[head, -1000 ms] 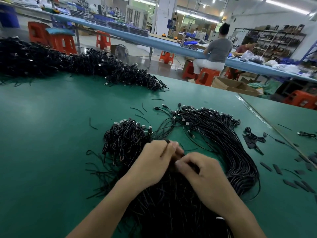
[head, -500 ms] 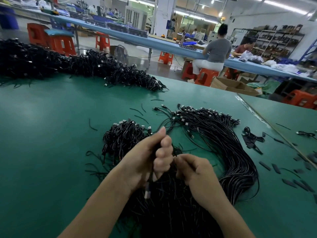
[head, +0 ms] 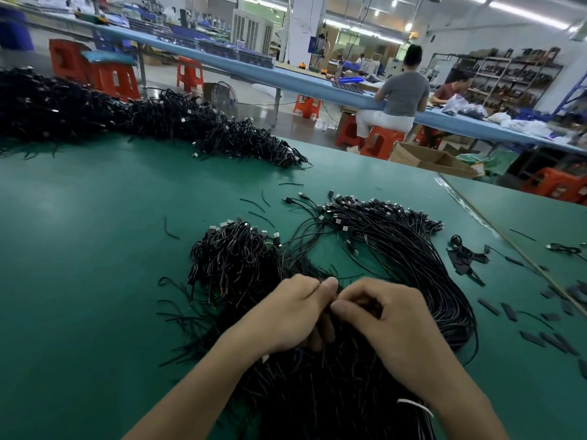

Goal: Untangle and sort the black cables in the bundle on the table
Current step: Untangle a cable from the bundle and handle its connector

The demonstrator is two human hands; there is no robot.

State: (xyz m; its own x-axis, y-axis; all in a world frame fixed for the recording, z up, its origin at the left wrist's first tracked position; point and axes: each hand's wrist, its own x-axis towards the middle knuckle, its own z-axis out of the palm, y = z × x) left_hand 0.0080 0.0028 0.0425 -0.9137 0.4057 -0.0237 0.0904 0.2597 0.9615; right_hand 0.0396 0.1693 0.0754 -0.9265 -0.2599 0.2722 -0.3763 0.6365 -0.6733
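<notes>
- Centrally, the bundle (head: 317,392) of black cables is being carried by the green table (head: 79,265), and much of its near part is being covered by both forearms.
- The left hand (head: 286,315) and the right hand (head: 390,325) are being held together over the far end of the bundle, with their fingertips touching.
- The fingers of both hands are being curled and pinched onto thin strands of the bundle. Exactly which strands are being gripped is being hidden by the knuckles.
- A white tie (head: 413,406) is being shown around the near end of the bundle, just beside the right wrist.
- Just beyond the bundle on its left, a coiled clump (head: 235,255) of cables is being pressed against it.
- Beyond the bundle on its right, a fanned sheaf (head: 406,249) of cables is being swept away from it in an arc, with the connector ends being gathered at the far tip.
- Short cut strands (head: 254,204) are being scattered on the table past the clump, apart from the bundle.
- Well to the right of the bundle, flat black strips (head: 508,311) are being spread about, and a small coiled cable (head: 467,252) is being left between them and the sheaf.
- Far beyond the bundle to the left, a long heap (head: 158,122) of black cables is being stretched along the table's far edge.
- Past that edge, a seated person (head: 400,96) is being supported by an orange stool (head: 381,141) at a blue bench (head: 222,65), with a cardboard box (head: 428,160) nearby.
</notes>
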